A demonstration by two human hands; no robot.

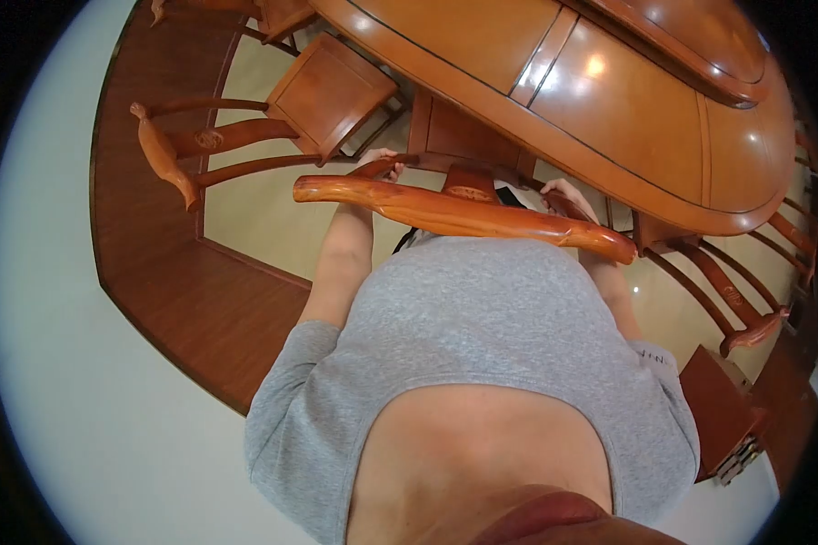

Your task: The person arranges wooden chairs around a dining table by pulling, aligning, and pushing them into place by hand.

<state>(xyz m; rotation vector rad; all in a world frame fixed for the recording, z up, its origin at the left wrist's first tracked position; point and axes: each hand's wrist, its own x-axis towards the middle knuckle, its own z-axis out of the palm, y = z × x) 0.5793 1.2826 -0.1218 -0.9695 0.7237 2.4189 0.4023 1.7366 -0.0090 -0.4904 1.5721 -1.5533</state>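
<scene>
Right in front of my chest is the curved top rail (pixel 463 214) of a glossy reddish-brown wooden chair, its back turned toward me. Below the rail, my left hand (pixel 382 164) is closed around the left side of the chair's frame. On the opposite side, my right hand (pixel 569 197) grips the right side of the frame, fingers partly hidden by the wood. The carved middle slat (pixel 470 182) stands between my hands. Most of the seat is hidden by the rail and the table edge.
A large polished wooden table (pixel 473 68) with a raised centre (pixel 700 36) lies just beyond the chair. Another chair (pixel 332 95) stands to the left, and a further chair (pixel 732 295) to the right. Dark wooden panelling (pixel 164 263) borders the pale floor (pixel 254 232). A reddish-brown cabinet (pixel 718 409) is at lower right.
</scene>
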